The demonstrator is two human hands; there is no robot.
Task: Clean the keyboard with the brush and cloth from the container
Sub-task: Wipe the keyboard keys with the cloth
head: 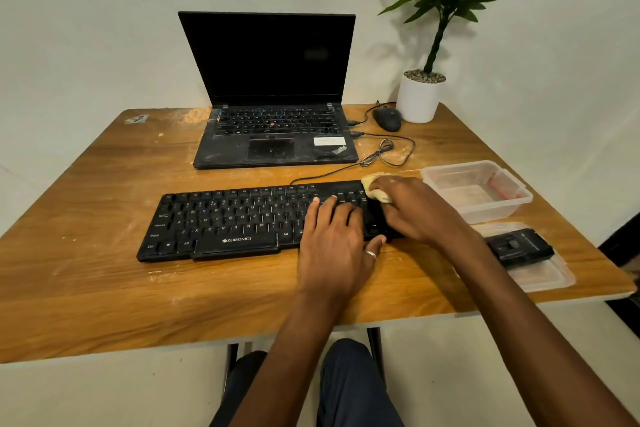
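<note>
A black keyboard (221, 222) lies across the middle of the wooden table (104, 288). My left hand (334, 246) rests flat on its right part, fingers straight on the keys. My right hand (412, 208) grips a crumpled yellow cloth (375, 189) and presses it on the keyboard's far right end, hiding that end. The clear plastic container (478, 191) stands to the right of the keyboard. A black brush-like block (519, 248) lies on the container's clear lid (540, 276) near the right table edge.
An open black laptop (273, 135) sits behind the keyboard. A black mouse (388, 118) with a coiled cable (388, 152) and a potted plant (420, 97) stand at the back right. My knees show below the front table edge.
</note>
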